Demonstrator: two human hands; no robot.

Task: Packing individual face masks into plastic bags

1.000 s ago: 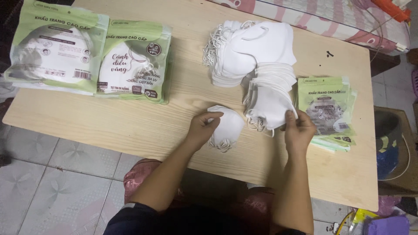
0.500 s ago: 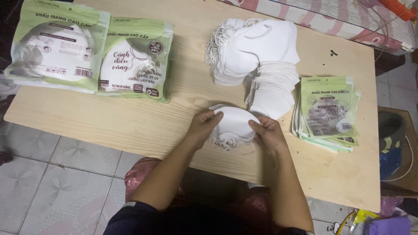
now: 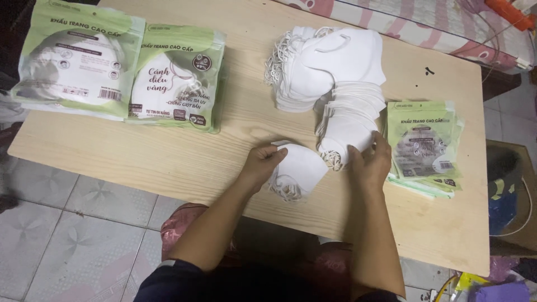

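Observation:
A small stack of folded white face masks (image 3: 302, 166) lies near the front edge of the wooden table (image 3: 168, 156). My left hand (image 3: 262, 165) rests on its left edge, fingers curled over the top mask. To the right, a long slumped pile of loose white masks (image 3: 335, 72) runs toward me. My right hand (image 3: 369, 163) is at its near end, thumb on top of the lowest mask (image 3: 348, 137) and fingers along its right side. Just right of that hand lies a stack of flat green mask bags (image 3: 423, 142).
Two filled green mask packs (image 3: 78, 61) (image 3: 179, 78) lie at the table's far left. A pink striped mattress (image 3: 425, 22) runs behind the table. A cardboard box (image 3: 517, 190) stands on the tiled floor at the right.
My right hand left the small mask stack and moved right to the near end of the big pile. My left hand stayed on the small stack.

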